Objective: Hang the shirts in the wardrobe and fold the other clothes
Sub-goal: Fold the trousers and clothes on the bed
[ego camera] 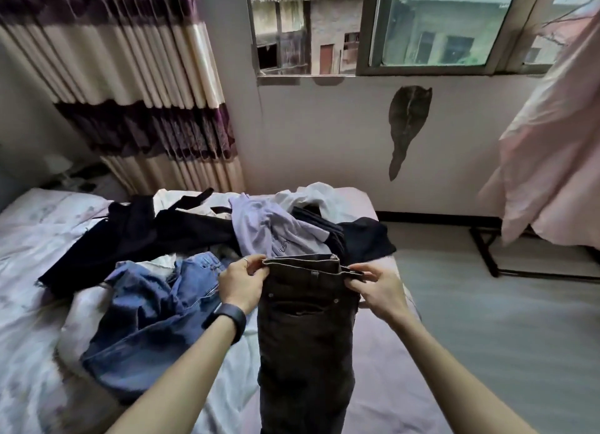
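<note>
Head view: dark brown trousers (306, 329) hang lengthwise at the centre, running down to 6 o'clock over the bed (389, 385). The left hand (242, 285) pinches the waistband's left corner, fingers curled over its edge. The right hand (378, 287) pinches the right corner, thumb and fingertips closed on what seems to be a belt loop. Crumpled blue jeans (152, 320) lie at 9 o'clock of the trousers. At 12 o'clock a lilac shirt (272, 229) tops the heap, with black clothes (136, 235) spread toward 10 o'clock. A black wristband (227, 320) circles the left wrist.
</note>
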